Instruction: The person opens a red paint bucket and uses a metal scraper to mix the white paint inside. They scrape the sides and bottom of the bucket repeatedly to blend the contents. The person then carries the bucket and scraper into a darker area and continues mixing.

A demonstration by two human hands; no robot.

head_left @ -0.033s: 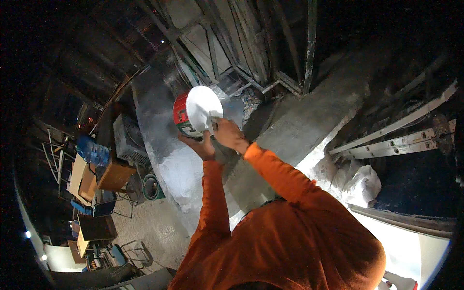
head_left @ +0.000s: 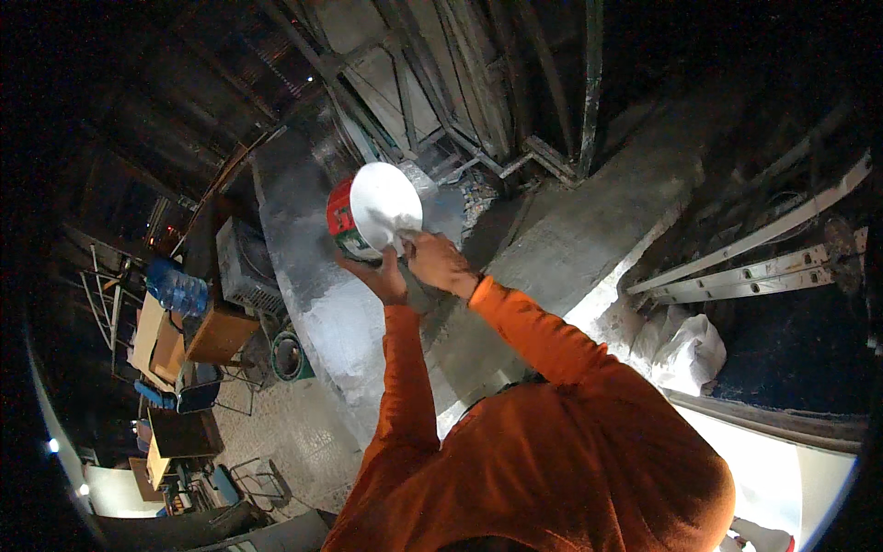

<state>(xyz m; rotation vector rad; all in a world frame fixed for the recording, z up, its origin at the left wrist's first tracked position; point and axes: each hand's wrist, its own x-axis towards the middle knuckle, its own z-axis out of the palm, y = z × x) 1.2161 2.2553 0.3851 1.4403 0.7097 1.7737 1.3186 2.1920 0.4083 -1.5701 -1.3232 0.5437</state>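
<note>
A paint bucket [head_left: 341, 221] with a red and green side is tilted in front of me, its round white face [head_left: 384, 198] turned up toward me. Whether that face is a lid, the base or the inside, I cannot tell. My left hand [head_left: 382, 279] supports the bucket from its near lower edge, thumb up against the white face. At the near right of that face, my right hand [head_left: 440, 264] has its fingers curled together, the tips touching the white surface. Anything small between those fingertips is hidden.
Beneath the bucket spreads a grey concrete slab [head_left: 345, 327] with a whitish patch. Metal frames [head_left: 469, 92] lean beyond it. A ladder [head_left: 745, 286] and white sack [head_left: 692, 354] are at right. At left are a blue water bottle [head_left: 177, 289], a wooden desk [head_left: 221, 333] and a green bucket [head_left: 292, 357].
The bucket has shifted very slightly to the left. My right fingertips have slid a little down and left along the white face. My left hand keeps its hold.
</note>
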